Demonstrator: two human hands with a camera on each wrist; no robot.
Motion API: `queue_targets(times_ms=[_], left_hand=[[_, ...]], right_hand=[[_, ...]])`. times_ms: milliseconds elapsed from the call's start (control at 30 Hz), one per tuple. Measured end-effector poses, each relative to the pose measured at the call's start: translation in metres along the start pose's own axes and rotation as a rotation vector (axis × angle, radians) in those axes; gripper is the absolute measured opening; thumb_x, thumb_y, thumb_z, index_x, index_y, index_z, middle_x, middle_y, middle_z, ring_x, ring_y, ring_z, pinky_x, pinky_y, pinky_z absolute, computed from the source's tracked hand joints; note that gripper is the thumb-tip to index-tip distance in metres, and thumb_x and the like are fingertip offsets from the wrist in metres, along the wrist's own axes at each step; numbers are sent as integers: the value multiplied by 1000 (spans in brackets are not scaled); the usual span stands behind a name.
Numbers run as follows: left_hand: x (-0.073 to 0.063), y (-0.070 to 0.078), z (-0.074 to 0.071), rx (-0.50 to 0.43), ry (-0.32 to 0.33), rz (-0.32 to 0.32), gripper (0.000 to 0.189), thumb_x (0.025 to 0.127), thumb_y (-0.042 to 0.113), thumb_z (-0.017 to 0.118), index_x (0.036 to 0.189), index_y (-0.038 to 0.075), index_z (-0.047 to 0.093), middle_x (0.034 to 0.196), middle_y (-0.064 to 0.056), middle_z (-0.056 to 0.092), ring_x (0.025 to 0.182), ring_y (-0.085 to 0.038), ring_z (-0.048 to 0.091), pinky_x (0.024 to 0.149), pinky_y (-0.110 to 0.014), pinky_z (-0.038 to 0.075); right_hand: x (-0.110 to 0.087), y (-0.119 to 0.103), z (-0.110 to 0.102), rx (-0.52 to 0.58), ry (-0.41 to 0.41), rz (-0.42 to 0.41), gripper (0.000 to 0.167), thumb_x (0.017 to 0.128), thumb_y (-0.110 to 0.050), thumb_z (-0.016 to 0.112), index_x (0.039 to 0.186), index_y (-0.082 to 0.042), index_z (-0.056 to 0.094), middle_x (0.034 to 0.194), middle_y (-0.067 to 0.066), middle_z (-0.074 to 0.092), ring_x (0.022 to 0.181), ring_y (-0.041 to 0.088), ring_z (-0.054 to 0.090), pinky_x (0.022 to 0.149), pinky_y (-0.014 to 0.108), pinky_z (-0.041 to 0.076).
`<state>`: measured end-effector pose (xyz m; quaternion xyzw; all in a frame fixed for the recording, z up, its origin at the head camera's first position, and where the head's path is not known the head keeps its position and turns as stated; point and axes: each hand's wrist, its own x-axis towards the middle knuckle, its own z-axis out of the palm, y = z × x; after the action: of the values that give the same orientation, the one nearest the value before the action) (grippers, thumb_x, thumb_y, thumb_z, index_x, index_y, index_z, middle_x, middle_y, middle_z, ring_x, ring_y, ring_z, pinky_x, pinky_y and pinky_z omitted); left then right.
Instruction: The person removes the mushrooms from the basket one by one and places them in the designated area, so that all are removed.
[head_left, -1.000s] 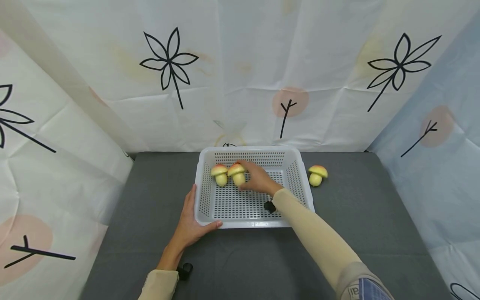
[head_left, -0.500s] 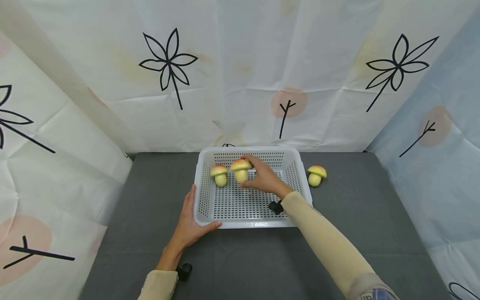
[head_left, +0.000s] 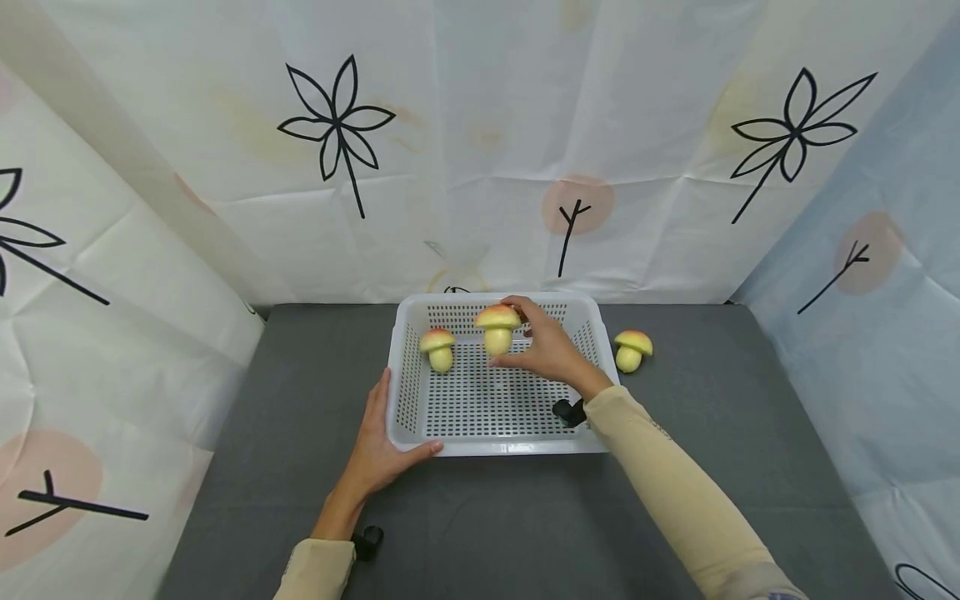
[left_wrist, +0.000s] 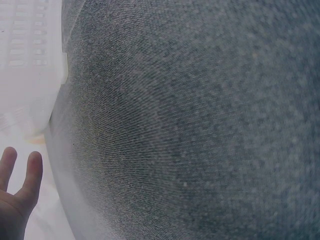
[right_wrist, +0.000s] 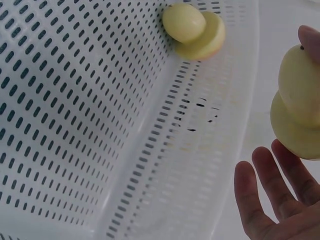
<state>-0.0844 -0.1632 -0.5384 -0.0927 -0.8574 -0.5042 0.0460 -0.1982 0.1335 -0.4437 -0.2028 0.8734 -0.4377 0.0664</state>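
Observation:
A toy mushroom (head_left: 497, 318) with a yellow cap reddish on top is pinched between the fingers and thumb of my right hand (head_left: 546, 350), above the white plastic basket (head_left: 495, 448). In the right wrist view the held mushroom (right_wrist: 297, 100) shows its pale stem, with several fingers spread below it. A second toy mushroom (head_left: 440, 352) lies in the basket's left part, near the wall. My left hand (head_left: 378, 446) rests at the basket's front left corner, fingers straight along its side and thumb at the front rim. The left wrist view shows two extended fingers (left_wrist: 33, 175).
On the grey cloth-covered table (head_left: 480, 533), just right of the basket, lies a third toy mushroom (head_left: 632, 350). A white printed curtain (head_left: 480, 167) stands behind the table, with more along both sides. Black straps with small devices sit at both wrists.
The mushroom in my right hand has risen from beside the other one and moved to the right, nearer the camera. My left hand and the basket stay where they were.

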Motion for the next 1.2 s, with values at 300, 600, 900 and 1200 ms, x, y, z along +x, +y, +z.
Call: queue_targets(times_ms=[300,600,900,1200], left_hand=[[0,0,0,-14,0,0,134,66,30,97,165,17,6,162,-14,20,133,-36,40,105,-60,34],[-1,0,0,-15,0,0,135,65,30,97,165,17,7,162,-13,21,134,-35,39,105,-59,34],[-1,-1,1,-18,-4,-16,135,65,31,97,165,20,6,163,-11,20,134,-34,39,106,-58,34],[-1,-3,1,-8,-1,-11,135,65,31,97,165,19,6,162,-12,20,135,-35,38,106,-58,34]], right_hand=[[-10,-4,-13,11,22,-12,90,76,-25,92,148,-12,41,136,8,55,121,26,54,98,51,46],[-24,-1,-30,19,55,-9,90,77,-24,91,149,-9,39,135,9,54,121,25,53,98,49,46],[-42,5,-53,-21,116,35,94,77,-24,92,149,-8,35,134,13,53,121,29,51,99,50,44],[-55,18,-73,-65,197,35,94,76,-24,92,149,-6,35,135,18,54,123,34,52,98,54,45]])
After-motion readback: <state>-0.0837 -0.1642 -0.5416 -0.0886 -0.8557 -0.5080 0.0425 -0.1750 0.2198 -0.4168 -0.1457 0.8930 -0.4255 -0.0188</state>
